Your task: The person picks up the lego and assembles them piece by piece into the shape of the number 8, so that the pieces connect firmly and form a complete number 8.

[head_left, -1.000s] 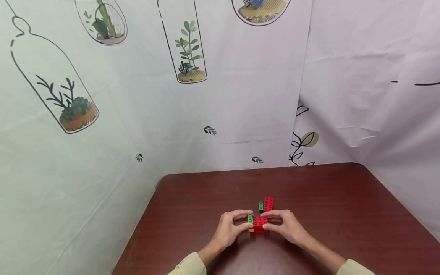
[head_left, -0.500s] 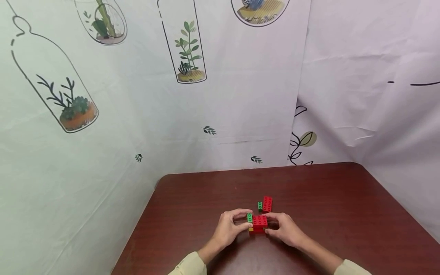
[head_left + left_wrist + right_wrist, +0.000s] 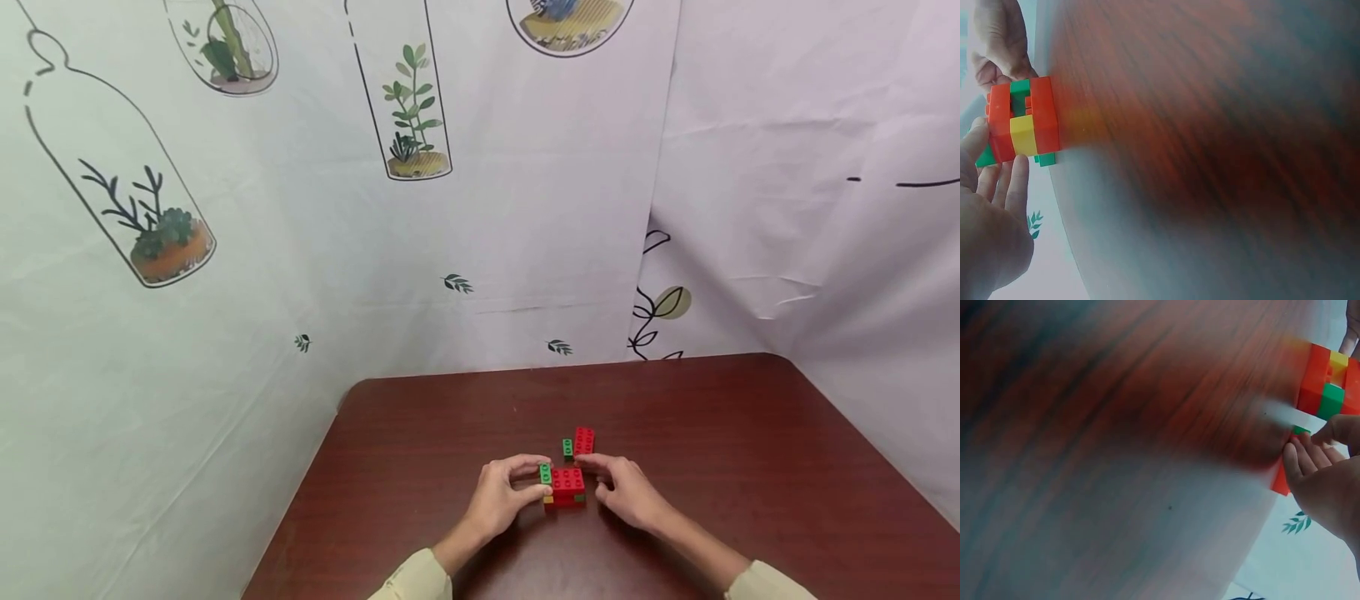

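Observation:
A block of stacked toy building bricks (image 3: 567,482) stands on the table, red on the top and bottom. Between these layers sit a yellow brick (image 3: 1023,135) and a green brick (image 3: 1332,401). One more green brick (image 3: 545,473) is at the left end of the top. My left hand (image 3: 497,502) holds that end between thumb and fingers. Off the block's right side is my right hand (image 3: 630,496), holding nothing, its fingers loosely extended. Its fingertips lie by the near end of a loose red brick (image 3: 584,440); whether they touch it I cannot tell.
A small loose green brick (image 3: 567,449) lies left of the loose red one, just behind the block. The dark reddish-brown table (image 3: 450,425) meets a plant-printed cloth backdrop (image 3: 510,250) at its back edge.
My right hand has let go of the block's right end and shifted slightly right, its fingers reaching toward the loose red brick. The left hand keeps its hold on the block.

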Motion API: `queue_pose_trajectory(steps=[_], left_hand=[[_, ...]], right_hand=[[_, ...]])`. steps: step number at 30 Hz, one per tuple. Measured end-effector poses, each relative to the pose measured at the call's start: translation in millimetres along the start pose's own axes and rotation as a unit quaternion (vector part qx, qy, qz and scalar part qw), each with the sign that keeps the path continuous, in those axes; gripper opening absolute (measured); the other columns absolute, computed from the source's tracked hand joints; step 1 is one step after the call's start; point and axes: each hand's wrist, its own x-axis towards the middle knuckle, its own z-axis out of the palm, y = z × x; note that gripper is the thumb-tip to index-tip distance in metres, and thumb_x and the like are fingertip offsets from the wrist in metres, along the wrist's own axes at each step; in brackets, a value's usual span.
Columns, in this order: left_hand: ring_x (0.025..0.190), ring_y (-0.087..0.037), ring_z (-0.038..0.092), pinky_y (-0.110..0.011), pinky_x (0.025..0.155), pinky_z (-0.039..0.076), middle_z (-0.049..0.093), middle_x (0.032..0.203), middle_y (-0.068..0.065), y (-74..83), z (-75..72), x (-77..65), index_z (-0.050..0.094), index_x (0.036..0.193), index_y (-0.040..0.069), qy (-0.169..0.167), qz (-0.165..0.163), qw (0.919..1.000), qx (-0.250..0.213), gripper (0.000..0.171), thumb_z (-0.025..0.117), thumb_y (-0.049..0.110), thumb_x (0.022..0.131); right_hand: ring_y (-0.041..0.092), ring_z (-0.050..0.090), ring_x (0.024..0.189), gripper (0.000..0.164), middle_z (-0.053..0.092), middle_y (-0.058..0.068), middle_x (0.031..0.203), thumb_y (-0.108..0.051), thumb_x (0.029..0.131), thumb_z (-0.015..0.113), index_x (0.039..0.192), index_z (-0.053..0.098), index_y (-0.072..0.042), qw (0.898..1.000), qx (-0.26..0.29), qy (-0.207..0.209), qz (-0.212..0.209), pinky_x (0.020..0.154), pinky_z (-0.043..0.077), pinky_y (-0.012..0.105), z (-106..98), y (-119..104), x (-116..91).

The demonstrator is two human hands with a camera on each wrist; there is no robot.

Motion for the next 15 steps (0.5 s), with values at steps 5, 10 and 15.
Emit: queue_pose_trajectory(steps=[5, 10, 15], left_hand=[[0.110, -0.012, 0.074, -0.021, 0.085, 0.059, 0.079, 0.113, -0.001, -0.4, -0.6, -0.5, 0.078, 0.124, 0.007, 0.001, -0.002, 1.0000, 0.006, 0.038, 0.088, 0.011, 0.088], [0.109, -0.010, 0.074, -0.020, 0.085, 0.058, 0.079, 0.113, 0.001, -0.7, -0.7, 0.0, 0.078, 0.125, 0.006, -0.003, 0.001, 0.9999, 0.013, 0.038, 0.088, 0.013, 0.088], [0.109, -0.010, 0.074, -0.020, 0.085, 0.058, 0.079, 0.113, 0.000, -1.0, -0.8, 0.4, 0.077, 0.125, 0.006, -0.003, 0.006, 0.9999, 0.013, 0.039, 0.088, 0.013, 0.088]], right_hand=[[0.040, 0.070, 0.117, 0.051, 0.070, 0.023, 0.133, 0.016, 0.087, 0.066, 0.137, 0.066, 0.007, 0.999, -0.010, 0.029, 0.016, 0.094, 0.058, 0.051, 2, 0, 2], [0.037, 0.071, 0.116, 0.049, 0.071, 0.019, 0.131, 0.014, 0.087, 0.070, 0.136, 0.067, 0.005, 0.998, -0.026, 0.052, 0.026, 0.095, 0.058, 0.052, 5, 0, 5], [0.035, 0.070, 0.117, 0.048, 0.072, 0.016, 0.130, 0.011, 0.089, 0.074, 0.136, 0.068, 0.003, 0.996, -0.040, 0.075, 0.036, 0.096, 0.057, 0.052, 10, 1, 11]])
